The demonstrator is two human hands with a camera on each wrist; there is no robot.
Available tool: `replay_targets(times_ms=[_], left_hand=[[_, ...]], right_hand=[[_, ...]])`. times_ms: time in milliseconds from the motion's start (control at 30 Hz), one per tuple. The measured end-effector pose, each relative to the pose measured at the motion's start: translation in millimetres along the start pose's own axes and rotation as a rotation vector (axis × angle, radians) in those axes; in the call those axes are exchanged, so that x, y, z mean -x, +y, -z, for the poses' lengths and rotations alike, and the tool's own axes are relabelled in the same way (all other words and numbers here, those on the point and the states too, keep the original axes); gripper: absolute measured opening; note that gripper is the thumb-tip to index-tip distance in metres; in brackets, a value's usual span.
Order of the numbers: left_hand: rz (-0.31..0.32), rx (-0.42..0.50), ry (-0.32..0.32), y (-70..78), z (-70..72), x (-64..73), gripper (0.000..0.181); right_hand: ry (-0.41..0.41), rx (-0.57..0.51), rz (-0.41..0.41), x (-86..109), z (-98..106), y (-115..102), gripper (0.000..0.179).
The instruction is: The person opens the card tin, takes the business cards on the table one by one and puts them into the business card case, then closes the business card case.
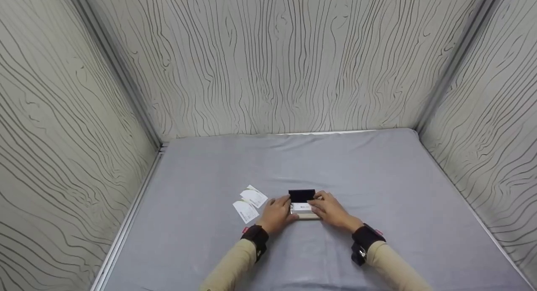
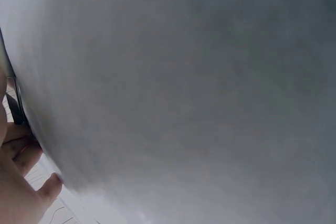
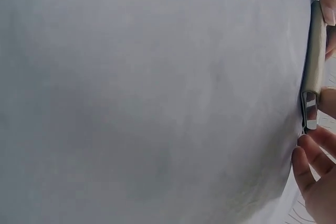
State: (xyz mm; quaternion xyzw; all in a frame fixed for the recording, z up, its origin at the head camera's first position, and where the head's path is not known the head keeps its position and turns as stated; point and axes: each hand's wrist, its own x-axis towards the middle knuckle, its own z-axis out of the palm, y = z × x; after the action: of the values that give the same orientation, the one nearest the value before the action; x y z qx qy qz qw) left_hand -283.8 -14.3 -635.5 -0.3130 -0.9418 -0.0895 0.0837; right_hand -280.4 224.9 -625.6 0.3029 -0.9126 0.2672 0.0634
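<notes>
A small card case lies on the cloth with its dark lid raised and its pale outer edge toward me. Inside it is a white printed card; whether others lie beneath is hidden. My left hand grips the case's left end, thumb at the front edge and fingers by the lid. My right hand holds the right end, its fingertips over the card and beside the lid. In the right wrist view the case is edge-on, showing a shiny end, with right-hand fingers close to it.
Two white printed cards, one nearer and one farther, lie overlapping left of the left hand. A grey cloth with slight wrinkles covers the table. Wood-grain patterned panels enclose its back and sides.
</notes>
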Motion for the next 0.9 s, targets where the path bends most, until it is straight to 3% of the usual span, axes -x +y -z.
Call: replay_targets(times_ms=[300, 567, 733, 900], left_hand=[[0.000, 0.022, 0.005, 4.4, -4.4, 2.1, 0.061], [-0.010, 0.028, 0.014, -0.3, -6.0, 3.4, 0.061], [-0.016, 0.028, 0.011, -2.0, 0.0, 1.3, 0.061], [-0.032, 0.019, -0.014, 0.2, 6.0, 0.7, 0.061]], right_hand=[[0.056, -0.106, -0.019, 18.9, 3, 5, 0.043], [0.088, -0.081, -0.048, 19.4, -2, 0, 0.045], [0.135, -0.055, -0.056, 16.6, -4, -3, 0.044], [0.119, -0.064, -0.084, 17.7, -4, -4, 0.045]])
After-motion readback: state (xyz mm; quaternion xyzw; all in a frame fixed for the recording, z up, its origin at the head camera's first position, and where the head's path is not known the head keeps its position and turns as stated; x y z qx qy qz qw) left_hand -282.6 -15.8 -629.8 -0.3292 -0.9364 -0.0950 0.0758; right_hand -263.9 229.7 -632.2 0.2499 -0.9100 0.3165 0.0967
